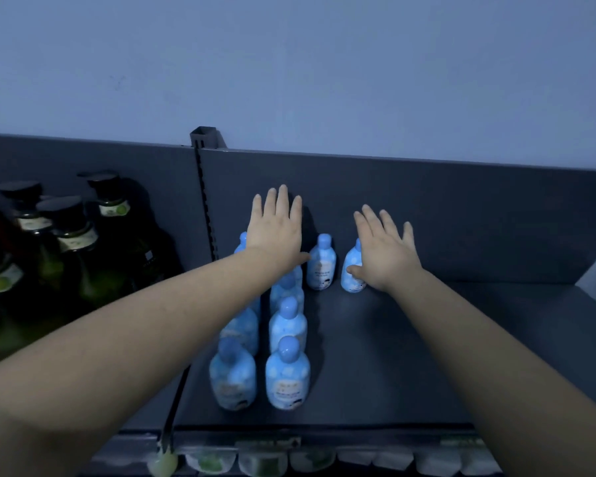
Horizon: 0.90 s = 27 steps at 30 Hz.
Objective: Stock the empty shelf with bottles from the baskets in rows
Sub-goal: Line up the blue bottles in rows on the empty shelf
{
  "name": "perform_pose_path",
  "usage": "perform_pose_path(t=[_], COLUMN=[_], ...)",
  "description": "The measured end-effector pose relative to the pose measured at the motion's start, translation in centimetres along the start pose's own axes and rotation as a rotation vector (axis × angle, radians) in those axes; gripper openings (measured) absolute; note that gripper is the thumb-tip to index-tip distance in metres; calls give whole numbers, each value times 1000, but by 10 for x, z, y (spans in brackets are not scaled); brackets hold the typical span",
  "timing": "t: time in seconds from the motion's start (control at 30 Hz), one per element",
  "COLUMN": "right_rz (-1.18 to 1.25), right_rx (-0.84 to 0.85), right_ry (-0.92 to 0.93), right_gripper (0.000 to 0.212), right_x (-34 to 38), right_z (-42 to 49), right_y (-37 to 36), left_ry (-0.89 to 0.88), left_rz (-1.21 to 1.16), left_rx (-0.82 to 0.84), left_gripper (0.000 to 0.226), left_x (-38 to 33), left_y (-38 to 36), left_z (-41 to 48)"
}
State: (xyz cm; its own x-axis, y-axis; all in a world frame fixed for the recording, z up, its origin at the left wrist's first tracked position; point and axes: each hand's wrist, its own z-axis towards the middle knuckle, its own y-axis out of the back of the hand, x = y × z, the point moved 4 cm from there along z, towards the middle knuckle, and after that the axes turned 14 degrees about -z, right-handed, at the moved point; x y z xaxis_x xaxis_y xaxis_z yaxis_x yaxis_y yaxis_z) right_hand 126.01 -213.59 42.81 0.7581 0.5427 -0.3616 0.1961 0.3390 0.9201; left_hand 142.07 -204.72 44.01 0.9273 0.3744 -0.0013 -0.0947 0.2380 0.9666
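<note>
1. Head view, hands. The left hand (276, 228) is hovering flat with straight fingers over the far end of the two left rows. It is gripping nothing. Its thumb is lying just beside a lone far bottle (320, 266).
2. The right hand (386, 249) is likewise reaching palm down with fingers spread, holding nothing. Its thumb is sitting against the side of the rightmost bottle (353, 273); whether it is truly touching, I cannot tell.
3. Likely reason for the flat hands: they are looking to be letting go of, or steadying, the two far bottles so these are standing upright against the back panel (461, 215).
4. Task things. The blue bottles (287, 376) are standing upright on the shelf (410, 356) in two rows running near to far at the left of the bay, just beside the slotted post (207, 201). The two far bottles are starting a third and a fourth row. Filling from the back is keeping the near space open for reaching in.
5. Most of the shelf to the right is not yet stocked, so the task is looking well short of done.
6. Containers. No baskets are showing in this view.
7. Neighbouring bay, left: dark green pump bottles (83, 256) are standing packed together.
8. Below the near edge, pale packs (262, 463) are sitting on a lower level, too blurred for telling their contents.
</note>
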Motion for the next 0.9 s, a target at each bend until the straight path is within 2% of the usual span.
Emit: perform_pose_path(t=[0.17,0.27,0.43,0.7,0.9], right_rz=[-96,-133,-138,-29,18], right_rx=[-57,-36,-156,-392,-380], right_ry=[49,108,164,453,641], right_gripper=[93,96,95,90,97], right_x=[30,53,75,156,218], right_z=[-15,-28,-41,-106,-166], right_y=[11,23,76,130,141], left_ry=[43,77,149,397,581], left_rz=[-19,-23,23,72,81], left_rx=[42,71,5,28,32], left_gripper=[102,96,87,96,88], left_x=[30,48,70,103,124], left_y=[-2,1,37,57,65], left_z=[-35,-62,-99,-219,-321])
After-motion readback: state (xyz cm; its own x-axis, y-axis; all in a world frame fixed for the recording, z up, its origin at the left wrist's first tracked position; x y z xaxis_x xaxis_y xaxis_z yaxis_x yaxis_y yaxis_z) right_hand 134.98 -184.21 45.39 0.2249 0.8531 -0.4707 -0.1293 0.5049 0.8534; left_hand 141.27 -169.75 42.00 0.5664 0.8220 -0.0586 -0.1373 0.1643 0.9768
